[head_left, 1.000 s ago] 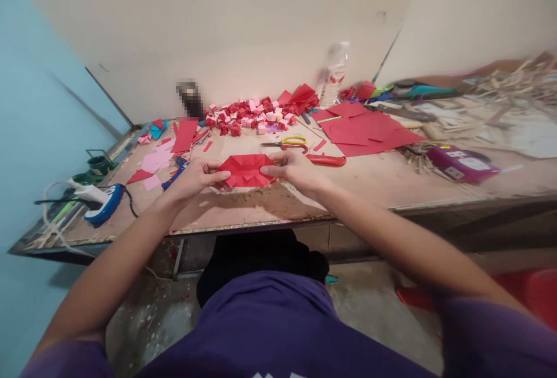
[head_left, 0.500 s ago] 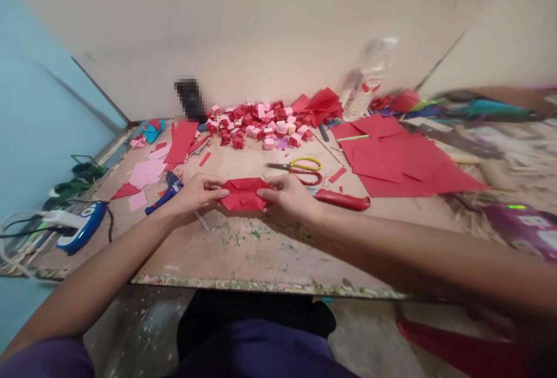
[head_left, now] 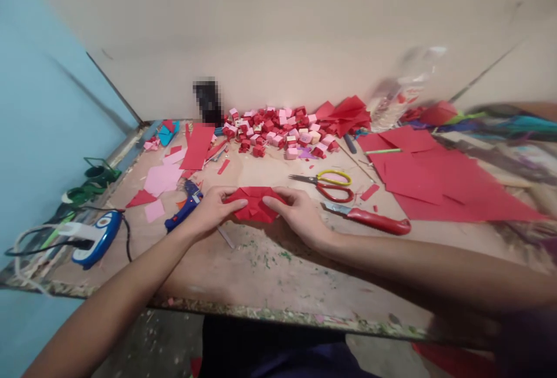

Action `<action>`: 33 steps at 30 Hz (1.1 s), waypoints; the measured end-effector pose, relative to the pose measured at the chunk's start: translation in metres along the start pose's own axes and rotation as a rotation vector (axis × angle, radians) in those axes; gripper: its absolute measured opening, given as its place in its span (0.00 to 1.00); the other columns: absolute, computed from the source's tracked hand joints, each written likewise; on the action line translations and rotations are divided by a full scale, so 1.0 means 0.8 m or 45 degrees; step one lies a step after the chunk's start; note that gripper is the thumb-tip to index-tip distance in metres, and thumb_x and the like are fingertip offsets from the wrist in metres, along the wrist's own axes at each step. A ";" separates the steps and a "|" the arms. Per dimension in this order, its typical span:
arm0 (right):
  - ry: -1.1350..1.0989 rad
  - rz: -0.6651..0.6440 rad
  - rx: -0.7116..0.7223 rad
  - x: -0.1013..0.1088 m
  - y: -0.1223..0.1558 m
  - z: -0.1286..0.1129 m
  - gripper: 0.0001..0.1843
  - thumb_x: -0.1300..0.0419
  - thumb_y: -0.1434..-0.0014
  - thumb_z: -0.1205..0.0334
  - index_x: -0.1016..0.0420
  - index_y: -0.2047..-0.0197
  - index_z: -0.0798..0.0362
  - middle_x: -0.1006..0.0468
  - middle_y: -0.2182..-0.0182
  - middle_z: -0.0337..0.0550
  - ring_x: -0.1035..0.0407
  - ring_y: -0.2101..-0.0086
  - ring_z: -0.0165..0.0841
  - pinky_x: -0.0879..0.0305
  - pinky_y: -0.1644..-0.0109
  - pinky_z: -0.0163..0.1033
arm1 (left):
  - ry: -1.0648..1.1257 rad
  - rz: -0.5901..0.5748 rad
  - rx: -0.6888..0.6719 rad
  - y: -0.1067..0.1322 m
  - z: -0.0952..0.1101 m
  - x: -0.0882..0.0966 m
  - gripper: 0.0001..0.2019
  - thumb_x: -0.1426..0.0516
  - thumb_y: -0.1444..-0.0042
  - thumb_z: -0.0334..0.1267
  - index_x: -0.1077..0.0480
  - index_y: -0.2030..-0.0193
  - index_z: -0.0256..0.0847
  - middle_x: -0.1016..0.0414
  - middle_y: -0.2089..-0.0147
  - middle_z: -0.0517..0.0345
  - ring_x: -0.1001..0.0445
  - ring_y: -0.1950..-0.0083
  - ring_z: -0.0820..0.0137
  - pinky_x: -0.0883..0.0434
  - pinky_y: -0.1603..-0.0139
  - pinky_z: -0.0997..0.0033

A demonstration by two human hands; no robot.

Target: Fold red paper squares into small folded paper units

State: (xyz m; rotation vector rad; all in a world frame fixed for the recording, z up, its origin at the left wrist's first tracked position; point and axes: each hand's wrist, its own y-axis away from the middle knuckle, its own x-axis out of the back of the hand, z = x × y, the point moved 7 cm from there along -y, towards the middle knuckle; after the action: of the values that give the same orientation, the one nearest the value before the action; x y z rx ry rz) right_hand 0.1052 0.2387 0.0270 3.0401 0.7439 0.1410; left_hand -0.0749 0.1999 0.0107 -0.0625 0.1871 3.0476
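Observation:
A piece of folded red paper [head_left: 255, 207] is held above the table between both hands. My left hand [head_left: 220, 204] pinches its left end, the thumb lying on top. At the right end my right hand [head_left: 298, 210] grips it in the same way, fingers hidden behind the paper. Creases run across its surface. Scissors [head_left: 335, 184] with one yellow and one red handle lie beyond my right hand. Near them rests a red-handled knife [head_left: 374, 220]. A blue glue gun [head_left: 186, 207] lies beside my left hand.
Many small red and pink paper cubes [head_left: 278, 131] are heaped at the back. Red sheets [head_left: 439, 178] spread on the right, pink pieces [head_left: 163, 180] on the left. A blue power strip [head_left: 104, 236] with cables sits at the left edge. A clear bottle [head_left: 407, 91] stands against the wall.
The view has shifted, so the table things appear further right and slightly lower. Both thumbs have moved inward over the red paper, and its edges look more bent.

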 end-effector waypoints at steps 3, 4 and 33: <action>-0.100 0.019 -0.031 -0.007 -0.009 0.004 0.11 0.29 0.41 0.54 0.14 0.67 0.53 0.15 0.69 0.42 0.28 0.69 0.35 0.34 0.61 0.41 | 0.009 -0.001 -0.032 -0.003 -0.005 0.005 0.21 0.23 0.51 0.50 0.14 0.57 0.37 0.13 0.61 0.50 0.16 0.63 0.64 0.22 0.60 0.69; -0.130 0.041 -0.027 -0.007 -0.010 0.004 0.11 0.29 0.42 0.54 0.14 0.67 0.54 0.15 0.69 0.43 0.28 0.68 0.35 0.34 0.60 0.41 | 0.032 0.014 -0.040 -0.004 -0.005 0.008 0.21 0.23 0.52 0.50 0.14 0.57 0.37 0.13 0.62 0.50 0.17 0.63 0.64 0.22 0.60 0.69; -0.440 -0.227 -0.119 -0.029 -0.024 0.020 0.13 0.21 0.49 0.58 0.10 0.61 0.55 0.12 0.65 0.43 0.23 0.67 0.32 0.28 0.54 0.41 | -0.395 0.196 -0.222 0.005 0.020 0.022 0.08 0.32 0.41 0.40 0.17 0.57 0.38 0.12 0.58 0.53 0.17 0.60 0.66 0.23 0.57 0.68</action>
State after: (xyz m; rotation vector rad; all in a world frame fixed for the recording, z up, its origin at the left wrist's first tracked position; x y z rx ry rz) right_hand 0.0773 0.2449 0.0088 2.7812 0.9374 -0.3319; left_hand -0.0931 0.1997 0.0262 0.4298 -0.1002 3.1618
